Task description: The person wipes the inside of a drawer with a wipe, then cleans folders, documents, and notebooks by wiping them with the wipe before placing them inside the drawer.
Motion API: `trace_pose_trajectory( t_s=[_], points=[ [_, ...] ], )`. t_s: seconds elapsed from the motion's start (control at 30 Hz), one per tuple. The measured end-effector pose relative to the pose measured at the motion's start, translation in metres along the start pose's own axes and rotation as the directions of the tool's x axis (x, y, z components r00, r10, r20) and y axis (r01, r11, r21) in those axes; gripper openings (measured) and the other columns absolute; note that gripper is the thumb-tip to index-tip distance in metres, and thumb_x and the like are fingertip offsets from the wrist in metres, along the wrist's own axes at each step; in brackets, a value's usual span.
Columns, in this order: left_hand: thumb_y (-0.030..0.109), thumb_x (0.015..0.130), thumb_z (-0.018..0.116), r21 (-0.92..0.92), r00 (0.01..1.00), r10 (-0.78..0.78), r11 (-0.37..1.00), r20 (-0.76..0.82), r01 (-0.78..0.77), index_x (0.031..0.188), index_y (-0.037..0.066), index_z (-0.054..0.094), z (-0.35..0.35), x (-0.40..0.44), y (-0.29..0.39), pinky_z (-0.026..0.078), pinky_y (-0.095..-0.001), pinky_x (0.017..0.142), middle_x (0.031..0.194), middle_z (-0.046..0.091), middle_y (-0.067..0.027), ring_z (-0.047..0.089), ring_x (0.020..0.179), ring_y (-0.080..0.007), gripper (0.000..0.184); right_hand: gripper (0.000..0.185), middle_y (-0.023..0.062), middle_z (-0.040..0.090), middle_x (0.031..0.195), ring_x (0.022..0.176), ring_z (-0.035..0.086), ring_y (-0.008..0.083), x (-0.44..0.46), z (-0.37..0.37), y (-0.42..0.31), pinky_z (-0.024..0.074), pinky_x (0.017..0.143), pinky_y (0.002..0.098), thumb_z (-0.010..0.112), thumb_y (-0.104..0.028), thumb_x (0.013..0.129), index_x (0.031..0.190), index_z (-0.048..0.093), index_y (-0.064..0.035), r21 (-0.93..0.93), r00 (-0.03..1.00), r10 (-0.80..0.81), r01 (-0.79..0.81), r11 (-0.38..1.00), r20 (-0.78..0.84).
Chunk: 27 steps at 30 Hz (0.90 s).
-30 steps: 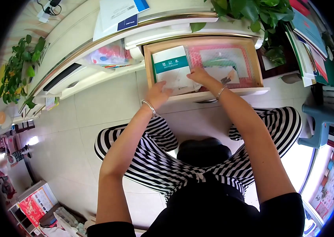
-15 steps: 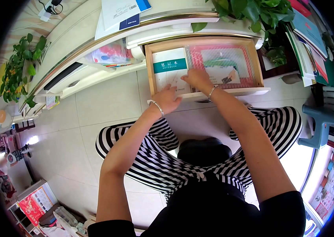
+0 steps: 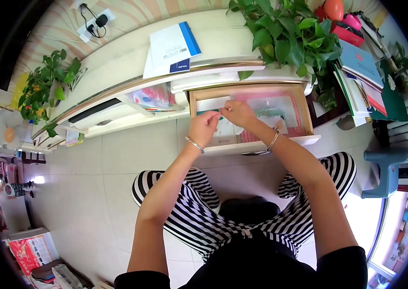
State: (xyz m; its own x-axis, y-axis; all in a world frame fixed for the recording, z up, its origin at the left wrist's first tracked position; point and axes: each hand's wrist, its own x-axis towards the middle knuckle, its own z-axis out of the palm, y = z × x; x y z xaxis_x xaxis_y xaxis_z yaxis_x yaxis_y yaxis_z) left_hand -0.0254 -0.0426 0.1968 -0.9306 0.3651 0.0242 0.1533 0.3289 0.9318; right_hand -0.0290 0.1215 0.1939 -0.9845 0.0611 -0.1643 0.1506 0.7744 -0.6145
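Note:
An open wooden drawer [image 3: 308,115] holds a white and green notebook [image 3: 223,139] on its left and a pink-edged plastic pouch [image 3: 294,107] on its right. Above the notebook my left hand [image 3: 204,128] is closed, thumb against the fingers. My right hand [image 3: 238,113] is pinched right beside it, fingertips nearly touching those of the left. Whatever is between the fingertips is too small to make out. The two hands hide the notebook's green band in part. A white paper with a dark picture [image 3: 279,124] lies on the pouch.
White and blue booklets [image 3: 170,46] lie on the cabinet top [image 3: 117,72]. Leafy plants stand at the left [image 3: 49,86] and upper right [image 3: 286,36]. Folders and books [image 3: 360,65] are stacked at the right, above a blue stool [image 3: 388,171]. A black seat [image 3: 249,210] is between the striped legs.
The view has tilted up, showing more of the wall and cabinet top. Both hands have come together above the notebook, fingers now closed; before, they were lower, near its bottom edge.

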Motion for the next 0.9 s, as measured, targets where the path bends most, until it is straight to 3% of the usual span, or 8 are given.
trace_pose_trajectory(
  t_s=[0.27,0.33,0.4,0.5,0.53,0.63,0.8,0.9],
  points=[
    [0.004,0.089,0.050,-0.234,0.902,0.198,0.924,-0.383,-0.302,0.107,0.001,0.060,-0.063,0.030,0.033,0.047,-0.0224,0.079,0.097,0.063,-0.0054,0.059,0.090,-0.0118,0.021,0.020,0.0142,0.065,0.082,0.077,0.063,0.0244,0.025,-0.034,-0.079,0.0482,0.070,0.0308,0.062,-0.020,0.078,0.085,0.063,-0.0013,0.453,0.895,-0.287,0.424,0.785,-0.340],
    [0.004,0.088,0.052,-0.235,0.888,0.182,0.924,-0.422,-0.301,0.111,0.001,0.059,-0.083,0.047,0.042,0.045,-0.0224,0.082,0.103,0.062,-0.0073,0.058,0.095,-0.0136,0.024,0.024,0.0106,0.066,0.092,0.084,0.060,0.0154,0.044,-0.048,-0.098,0.0461,0.077,0.0276,0.062,-0.018,0.081,0.097,0.063,0.0002,0.514,0.910,-0.160,0.353,0.782,-0.381],
    [0.007,0.082,0.055,-0.249,0.875,0.038,0.952,-0.482,-0.178,0.115,-0.001,0.055,-0.105,0.074,0.042,0.044,-0.0266,0.085,0.107,0.061,-0.0151,0.057,0.099,-0.0176,0.034,0.032,0.0163,0.064,0.098,0.091,0.059,0.0192,0.073,-0.060,-0.108,0.0454,0.081,0.0287,0.064,-0.019,0.080,0.102,0.062,0.0040,0.495,0.910,-0.154,0.345,0.798,-0.385],
    [0.015,0.076,0.061,-0.225,0.872,-0.064,0.973,-0.486,-0.054,0.118,-0.006,0.052,-0.134,0.116,0.029,0.043,-0.0287,0.088,0.112,0.058,-0.0189,0.055,0.105,-0.0220,0.048,0.042,0.0232,0.063,0.090,0.085,0.062,0.0283,0.109,-0.064,-0.115,0.0478,0.072,0.0328,0.064,-0.018,0.069,0.098,0.057,0.0127,0.567,0.917,0.139,0.107,0.817,-0.373],
    [0.015,0.076,0.061,-0.226,0.870,-0.061,0.972,-0.489,-0.059,0.118,-0.006,0.052,-0.143,0.130,0.018,0.043,-0.0287,0.088,0.112,0.058,-0.0189,0.055,0.105,-0.0220,0.048,0.042,0.0232,0.063,0.090,0.085,0.062,0.0283,0.118,-0.067,-0.115,0.0478,0.072,0.0328,0.064,-0.018,0.069,0.098,0.057,0.0127,0.565,0.917,0.134,0.112,0.818,-0.376],
    [0.006,0.073,0.062,-0.290,0.865,-0.196,0.955,-0.462,0.061,0.114,-0.009,0.052,-0.157,0.155,0.004,0.036,-0.0209,0.049,0.070,0.053,-0.0013,0.044,0.055,-0.0073,0.045,0.043,0.0234,0.062,0.091,0.085,0.062,0.0285,0.137,-0.077,-0.120,0.0482,0.069,0.0358,0.066,-0.016,0.067,0.098,0.056,0.0135,0.653,0.975,0.200,-0.087,0.752,-0.100],
    [0.006,0.074,0.062,-0.392,0.896,-0.212,0.919,-0.391,0.047,0.108,-0.008,0.055,-0.159,0.144,0.017,0.041,-0.0208,0.052,0.074,0.056,-0.0029,0.050,0.061,-0.0086,0.038,0.028,0.0190,0.062,0.092,0.079,0.061,0.0250,0.167,-0.068,-0.110,0.0460,0.058,0.0373,0.069,-0.012,0.074,0.089,0.059,0.0106,0.632,0.954,0.295,-0.260,0.730,0.052],
    [0.008,0.077,0.063,-0.548,0.918,-0.253,0.835,-0.305,0.048,0.103,-0.005,0.057,-0.157,0.126,0.028,0.045,-0.0212,0.054,0.077,0.058,-0.0041,0.054,0.064,-0.0099,0.030,0.021,0.0131,0.061,0.080,0.067,0.059,0.0217,0.157,-0.066,-0.103,0.0456,0.055,0.0341,0.067,-0.013,0.075,0.085,0.061,0.0041,0.732,0.984,0.171,-0.146,0.665,0.041]
  ],
)
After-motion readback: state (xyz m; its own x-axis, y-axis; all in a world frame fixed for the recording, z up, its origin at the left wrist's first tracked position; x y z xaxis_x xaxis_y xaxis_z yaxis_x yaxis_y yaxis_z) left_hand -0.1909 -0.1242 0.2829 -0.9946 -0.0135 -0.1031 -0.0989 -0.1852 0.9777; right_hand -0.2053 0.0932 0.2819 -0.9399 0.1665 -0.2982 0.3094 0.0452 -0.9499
